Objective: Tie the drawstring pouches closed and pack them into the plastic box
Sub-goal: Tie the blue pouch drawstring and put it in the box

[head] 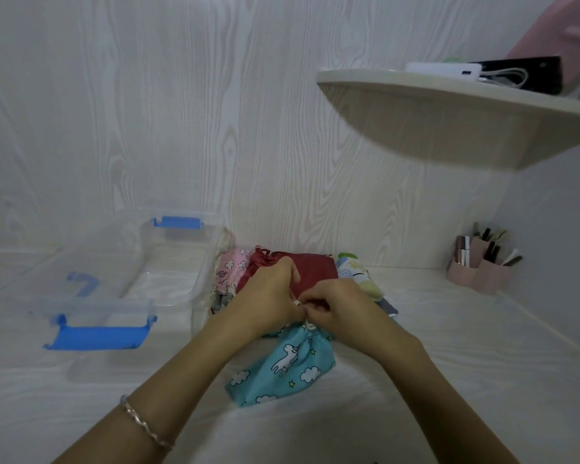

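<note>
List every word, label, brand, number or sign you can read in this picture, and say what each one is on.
No text can be read anywhere.
Teal pouch: only unicorn, cloud and star pictures, no words.
Pink pouch: small dark marks that may be lettering, too blurred to read.
Clear plastic box: no label visible.
White device on the shelf: no marking legible.

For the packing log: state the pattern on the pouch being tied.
Teal pouch with white unicorn, clouds and stars, in the head view.
</note>
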A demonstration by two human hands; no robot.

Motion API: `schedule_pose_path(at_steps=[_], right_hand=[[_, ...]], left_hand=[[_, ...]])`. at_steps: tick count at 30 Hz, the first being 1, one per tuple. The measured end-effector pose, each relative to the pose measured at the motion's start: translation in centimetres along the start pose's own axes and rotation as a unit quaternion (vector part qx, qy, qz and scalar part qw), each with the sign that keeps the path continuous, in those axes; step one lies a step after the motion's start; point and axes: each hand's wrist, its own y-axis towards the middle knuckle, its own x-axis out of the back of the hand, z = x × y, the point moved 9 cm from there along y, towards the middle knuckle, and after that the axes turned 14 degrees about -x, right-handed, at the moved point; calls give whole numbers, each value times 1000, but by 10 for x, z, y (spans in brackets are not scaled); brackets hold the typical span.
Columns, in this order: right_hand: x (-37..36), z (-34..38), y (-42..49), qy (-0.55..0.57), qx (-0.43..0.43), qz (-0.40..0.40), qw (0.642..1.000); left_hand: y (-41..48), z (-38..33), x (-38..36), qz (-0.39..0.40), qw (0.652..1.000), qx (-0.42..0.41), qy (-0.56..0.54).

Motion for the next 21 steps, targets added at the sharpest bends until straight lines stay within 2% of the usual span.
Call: schedule_pose_path(at_steps=[6, 10, 17, 21], right_hand=[[8, 3, -2, 3, 13, -16, 1000], [6, 1, -4, 19, 10, -38, 999], [6, -7, -6, 131, -29, -42, 990], [-2, -24, -2, 279, -110, -27, 954]], left_hand=[[-1, 5, 0, 0, 996, 9, -88], [-1, 4, 3, -7, 995, 6, -99], [0, 3, 8, -9, 999, 0, -50], [0, -3, 13, -27, 999, -24, 7]])
